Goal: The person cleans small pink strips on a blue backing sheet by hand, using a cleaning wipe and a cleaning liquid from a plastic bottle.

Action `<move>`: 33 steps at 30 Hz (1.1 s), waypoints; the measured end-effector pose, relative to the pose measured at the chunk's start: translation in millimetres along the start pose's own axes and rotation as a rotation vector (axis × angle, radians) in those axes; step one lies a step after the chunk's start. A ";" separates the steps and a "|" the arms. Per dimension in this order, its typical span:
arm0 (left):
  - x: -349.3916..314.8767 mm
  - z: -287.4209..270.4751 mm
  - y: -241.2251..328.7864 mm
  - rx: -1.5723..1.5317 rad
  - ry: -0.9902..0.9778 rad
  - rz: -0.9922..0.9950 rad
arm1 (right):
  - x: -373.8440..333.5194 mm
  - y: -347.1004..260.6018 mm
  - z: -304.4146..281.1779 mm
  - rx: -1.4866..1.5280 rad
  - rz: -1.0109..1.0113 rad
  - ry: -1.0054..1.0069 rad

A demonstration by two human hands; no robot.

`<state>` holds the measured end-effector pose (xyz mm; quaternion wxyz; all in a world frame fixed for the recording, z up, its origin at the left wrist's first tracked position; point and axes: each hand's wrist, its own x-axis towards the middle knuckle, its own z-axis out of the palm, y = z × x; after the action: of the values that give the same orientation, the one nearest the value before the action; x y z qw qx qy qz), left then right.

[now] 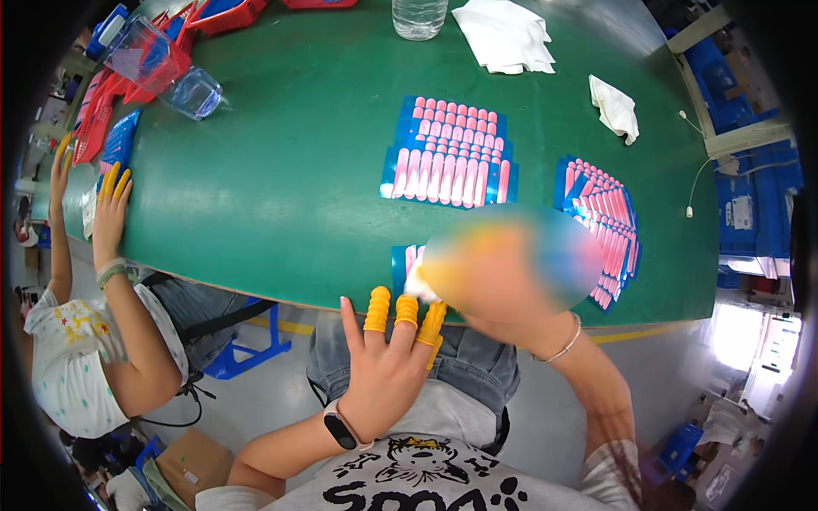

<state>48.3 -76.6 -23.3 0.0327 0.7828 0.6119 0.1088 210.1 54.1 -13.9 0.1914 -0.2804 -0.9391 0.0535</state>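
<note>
The person's left hand (388,375) lies at the near edge of the green tabletop (256,204), its fingers straight and spread. The little finger is bare, and ribbed yellow rubber finger covers (377,311) sheathe the next three, probably for grip or to keep skin off what is handled. The thumb is partly hidden, so I cannot tell whether it presses against anything. A small crumpled white wad (419,283) sits right at the fingertips; whether either hand grips it is unclear.

Just beyond is a glossy blue sheet with pink rounded strips (398,268), near the person and largely covered by the right hand (501,289). A blurred patch covers that hand, so I cannot tell whether its fingers pinch, press or spread. The sheet seems placed close to the body so both hands can reach it without stretching.

Farther off, overlapping blue sheets with pink strips (447,162) lie in staggered rows, which leaves their strips showing. To the right, a fanned pile of similar sheets (609,221) lies beside the right hand, likely for short reach. A folded white cloth (507,36) and a clear water-filled container (419,19) stay at the far side, perhaps to keep moisture away from the sheets.
</note>
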 end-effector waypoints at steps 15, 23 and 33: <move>4.4 -6.4 0.1 -0.164 -0.012 -0.063 | 7.1 10.6 -15.6 0.005 0.245 0.085; 42.8 -24.6 -31.5 -0.188 0.008 0.070 | -69.7 -39.3 -35.5 0.927 0.557 0.538; 43.3 -20.0 -24.6 -0.122 -0.194 0.331 | -113.7 -93.5 15.1 1.336 0.855 0.664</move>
<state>30.6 -30.3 -2.7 0.1203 0.8761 0.4610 0.0738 244.3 -86.2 -45.8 0.5447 -0.4398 -0.4197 0.5777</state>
